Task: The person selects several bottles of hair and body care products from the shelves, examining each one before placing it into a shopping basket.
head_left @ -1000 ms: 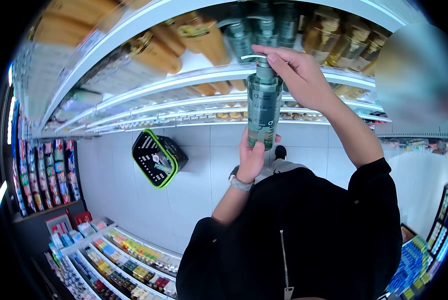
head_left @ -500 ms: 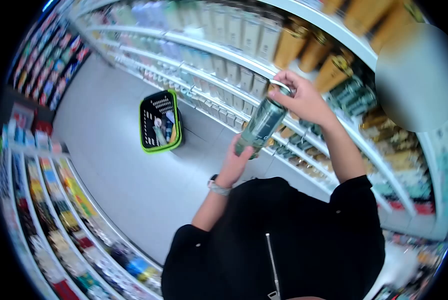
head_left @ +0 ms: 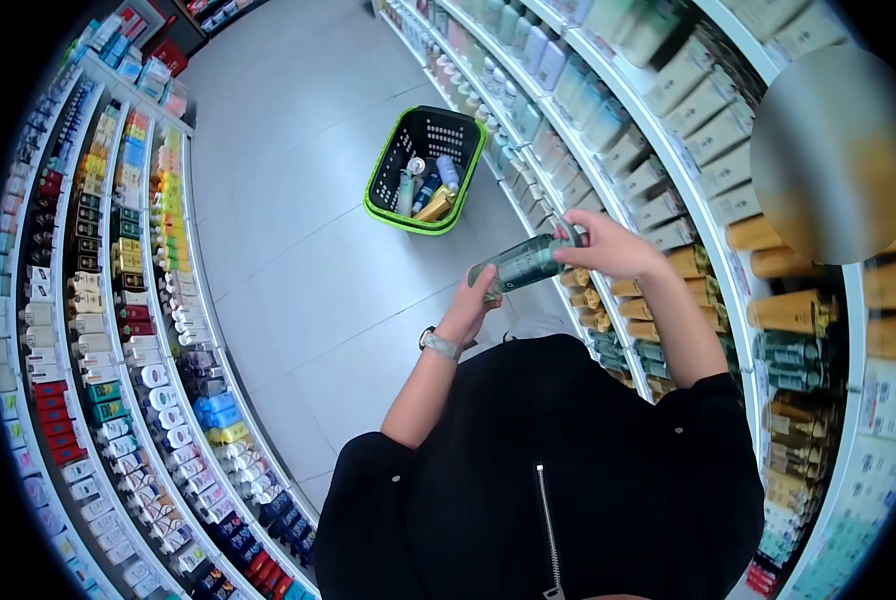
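A green translucent bottle [head_left: 524,264] is held nearly level in front of my chest, its cap end to the right. My left hand [head_left: 465,308] is closed round the bottle's base end. At the other end, the fingers of my right hand [head_left: 608,248] grip the cap, partly covering it. Beyond my hands a black shopping basket with a bright green rim [head_left: 376,212] stands on the floor. Inside it lie a lavender bottle [head_left: 448,174], a dark blue bottle [head_left: 426,190], a golden item [head_left: 435,206] and a pale green bottle [head_left: 406,193].
Shelves [head_left: 658,130] of bottles, boxes and golden tubes curve along my right, close to my right arm. On my left stand more shelves [head_left: 113,330] packed with toiletries. A grey tiled floor [head_left: 298,200] runs between them.
The bottle has tipped from a steep slant to nearly level, with both hands still on it. My view has turned, so the basket now appears further right and the left shelves show more fully.
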The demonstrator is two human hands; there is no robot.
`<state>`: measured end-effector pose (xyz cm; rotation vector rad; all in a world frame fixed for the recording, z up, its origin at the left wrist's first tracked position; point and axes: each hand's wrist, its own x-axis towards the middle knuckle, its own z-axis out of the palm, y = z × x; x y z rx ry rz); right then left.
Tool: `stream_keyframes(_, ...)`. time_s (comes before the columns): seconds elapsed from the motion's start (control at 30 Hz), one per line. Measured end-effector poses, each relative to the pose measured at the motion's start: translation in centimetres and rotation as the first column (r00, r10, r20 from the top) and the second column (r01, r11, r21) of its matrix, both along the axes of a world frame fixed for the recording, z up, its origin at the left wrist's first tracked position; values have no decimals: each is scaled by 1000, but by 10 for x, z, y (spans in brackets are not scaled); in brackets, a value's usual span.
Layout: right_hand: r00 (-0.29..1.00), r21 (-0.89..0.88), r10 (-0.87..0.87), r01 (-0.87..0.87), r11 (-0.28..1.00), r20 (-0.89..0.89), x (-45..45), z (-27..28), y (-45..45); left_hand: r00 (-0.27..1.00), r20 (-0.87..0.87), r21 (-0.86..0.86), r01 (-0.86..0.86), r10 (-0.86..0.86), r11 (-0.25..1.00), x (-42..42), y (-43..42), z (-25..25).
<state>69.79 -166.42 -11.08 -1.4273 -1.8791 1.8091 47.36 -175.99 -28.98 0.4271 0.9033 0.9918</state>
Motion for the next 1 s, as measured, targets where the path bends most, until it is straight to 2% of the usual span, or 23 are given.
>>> stream_keyframes(0.03,999,14,40,-40,999,14,-11,-16,11,999,-42,-48,-6,4,999,-8,8,-6)
stream_keyframes(0.13,963,355,114,-197,914,243,-42,-71,52,948,-316,-124,-78,35,989,-29,35,-51)
stream_keyframes(0.2,951,426,105,-226,876,290,-58,-117,87,888,-459,-135,-78,7,988,-50,53,-90)
stream_keyframes(0.3,955,484,91,-224,846,283,-74,-193,146,874,-485,-224,-91,-30,970,-90,75,-139)
stream_keyframes(0.4,960,467,67,-192,863,272,-98,-250,207,814,-573,-289,-99,-89,952,-140,76,-191)
stream_keyframes(0.47,952,387,55,-174,906,301,-118,-293,250,768,-638,-333,-224,-44,916,-178,40,-252)
stream_keyframes(0.53,951,285,51,-142,948,306,-142,-345,280,798,-603,-572,-428,-5,699,-196,12,-239)
stream_keyframes(0.6,939,213,82,-160,964,334,-167,-395,304,821,-569,-671,-500,53,547,-203,10,-211)
stream_keyframes(0.67,924,159,135,-202,966,357,-182,-454,317,799,-601,-654,-509,24,560,-209,-7,-208)
stream_keyframes(0.73,902,94,139,-193,977,409,-200,-495,328,760,-649,-670,-553,-29,495,-205,-14,-204)
stream_keyframes(0.8,876,12,171,-197,980,452,-216,-528,334,760,-648,-680,-605,46,414,-194,-10,-194)
stream_keyframes(0.87,853,-74,206,-195,978,478,-237,-562,342,772,-635,-708,-599,36,374,-185,-7,-190)
stream_keyframes(0.97,769,-278,387,-279,919,509,-261,-606,348,757,-653,-682,-579,-15,447,-171,-6,-190)
stream_keyframes(1.0,754,-269,397,-296,916,523,-265,-624,346,747,-665,-673,-582,-28,455,-166,-8,-186)
